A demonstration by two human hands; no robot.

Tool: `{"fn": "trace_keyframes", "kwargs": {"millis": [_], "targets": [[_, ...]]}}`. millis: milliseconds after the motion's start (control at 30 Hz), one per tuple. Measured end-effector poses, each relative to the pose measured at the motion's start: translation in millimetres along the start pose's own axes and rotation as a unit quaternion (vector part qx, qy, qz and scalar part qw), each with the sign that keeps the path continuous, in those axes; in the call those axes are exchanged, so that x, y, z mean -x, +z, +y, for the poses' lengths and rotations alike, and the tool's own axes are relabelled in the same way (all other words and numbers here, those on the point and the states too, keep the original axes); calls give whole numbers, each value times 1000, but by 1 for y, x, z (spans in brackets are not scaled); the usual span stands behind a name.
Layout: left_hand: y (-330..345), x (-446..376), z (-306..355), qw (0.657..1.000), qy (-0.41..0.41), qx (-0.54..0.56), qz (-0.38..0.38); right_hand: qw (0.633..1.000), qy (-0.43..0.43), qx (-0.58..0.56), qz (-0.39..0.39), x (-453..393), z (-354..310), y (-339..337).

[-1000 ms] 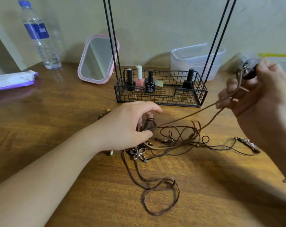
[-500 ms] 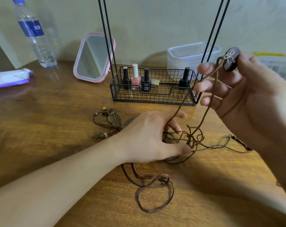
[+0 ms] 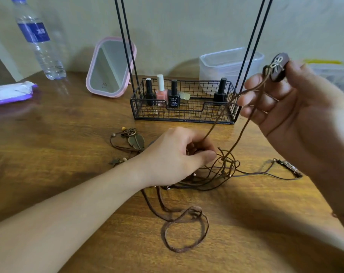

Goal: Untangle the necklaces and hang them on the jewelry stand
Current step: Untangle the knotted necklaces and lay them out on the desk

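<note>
While the brown wooden table (image 3: 49,154) fills most of the view, a black wire jewelry stand (image 3: 184,107) sits toward its back edge, a mesh basket with two pairs of thin black rods rising out of frame. Behind its right end stands a clear plastic tub (image 3: 231,64), and to its left a pink-framed tabletop mirror (image 3: 111,66) leans back. Farther left are a clear water bottle with a blue label (image 3: 39,40) and a white and purple packet (image 3: 9,93) at the table's edge.

Near the middle of the table lies a tangle of brown cord necklaces (image 3: 216,174), well in front of the stand (none hangs on it). One cord loop (image 3: 185,231) trails toward the near edge, and a bronze leaf pendant (image 3: 136,141) with beads lies to the left of the heap. A thin dark cord runs right to a small metal charm (image 3: 289,167).

At the tangle, the left hand (image 3: 177,156) rests with its fingers curled, thumb and fingertips pinching cords. Raised above the table, the right hand (image 3: 297,103) pinches a dark oval wooden pendant with a pale looped motif (image 3: 278,67) between thumb and forefinger, its other fingers loosely spread. From that pendant two brown cord strands run down to the tangle.

Inside the basket stand several small nail polish bottles (image 3: 161,89), three black and one pink.
</note>
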State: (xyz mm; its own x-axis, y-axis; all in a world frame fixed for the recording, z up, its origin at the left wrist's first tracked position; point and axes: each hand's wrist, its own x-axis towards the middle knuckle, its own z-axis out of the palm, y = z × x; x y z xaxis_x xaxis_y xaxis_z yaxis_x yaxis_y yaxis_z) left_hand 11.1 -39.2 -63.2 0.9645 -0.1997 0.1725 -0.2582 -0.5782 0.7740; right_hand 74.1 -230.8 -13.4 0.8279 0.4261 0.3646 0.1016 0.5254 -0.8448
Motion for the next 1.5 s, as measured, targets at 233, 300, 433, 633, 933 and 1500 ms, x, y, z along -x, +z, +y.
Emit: {"fn": "trace_keyframes", "kwargs": {"millis": [233, 300, 433, 633, 933, 1500], "targets": [[6, -2, 0, 997, -20, 70, -30, 1000, -4, -5, -26, 4, 3, 9], [8, -3, 0, 996, -24, 82, -36, 1000, -5, -11, -29, 4, 3, 10], [12, -3, 1, 996, -25, 71, -38, 999, -2, -1, -39, 4, 5, 9], [6, -3, 2, 995, -26, 93, -11, 998, -12, 44, -46, 7, 9, 10], [-5, -2, 0, 987, -9, 160, -14, 994, 0, 85, -72, 12, 17, 11], [-13, 1, 1, 976, 9, 206, -64, 829, -156, 533, -71, 22, 27, 7]]}}
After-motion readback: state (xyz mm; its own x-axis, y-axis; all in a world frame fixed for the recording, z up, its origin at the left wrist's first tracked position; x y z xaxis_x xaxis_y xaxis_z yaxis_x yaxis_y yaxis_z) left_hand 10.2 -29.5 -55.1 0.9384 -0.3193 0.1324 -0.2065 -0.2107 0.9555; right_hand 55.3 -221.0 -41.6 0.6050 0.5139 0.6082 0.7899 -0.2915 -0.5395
